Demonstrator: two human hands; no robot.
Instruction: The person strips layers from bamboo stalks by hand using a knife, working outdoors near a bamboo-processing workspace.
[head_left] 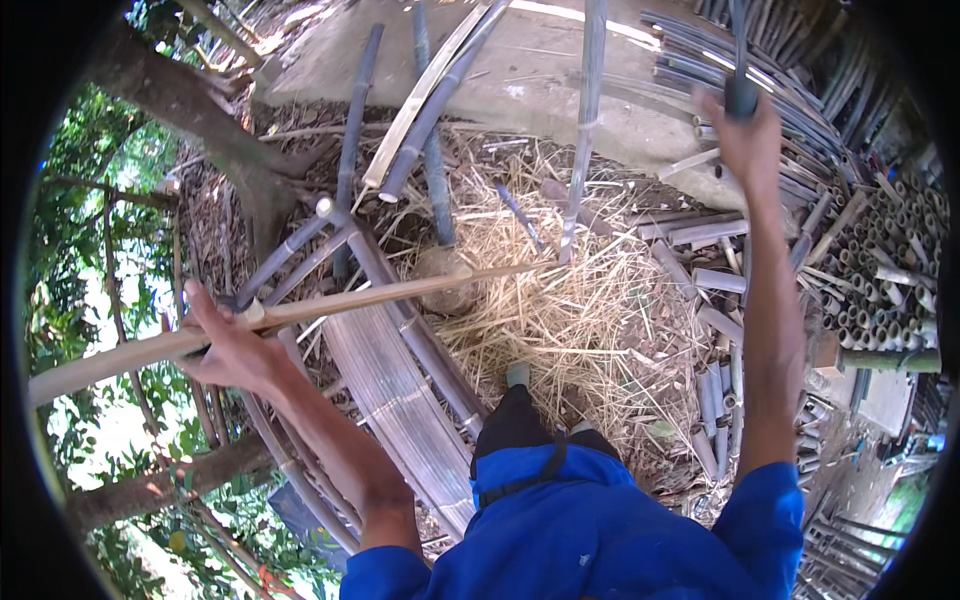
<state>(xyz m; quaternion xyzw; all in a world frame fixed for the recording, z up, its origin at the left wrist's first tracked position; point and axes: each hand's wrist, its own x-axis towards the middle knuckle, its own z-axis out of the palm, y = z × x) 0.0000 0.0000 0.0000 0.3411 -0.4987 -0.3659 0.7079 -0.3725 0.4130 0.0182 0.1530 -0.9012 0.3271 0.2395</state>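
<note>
My left hand [235, 345] is closed around a long, pale length of split bamboo [390, 292], close to a node. This piece runs from the far left, across the view, and tapers to a thin end above the straw-coloured shavings. It crosses over a round wooden block [445, 290] on the ground; whether they touch, I cannot tell. My right hand [750, 145] is raised at the upper right, closed on the dark handle of a machete [741, 95]. Its narrow blade points up and is cut off by the top of the view. My right hand is slightly blurred.
A bamboo slat bench [395, 375] stands left of my legs. Bamboo shavings [560, 310] cover the ground ahead. Several bamboo poles [430, 120] lean at the front, by a concrete slab [530, 85]. Cut bamboo tubes [885, 290] are stacked at right. A tree trunk [190, 110] rises at left.
</note>
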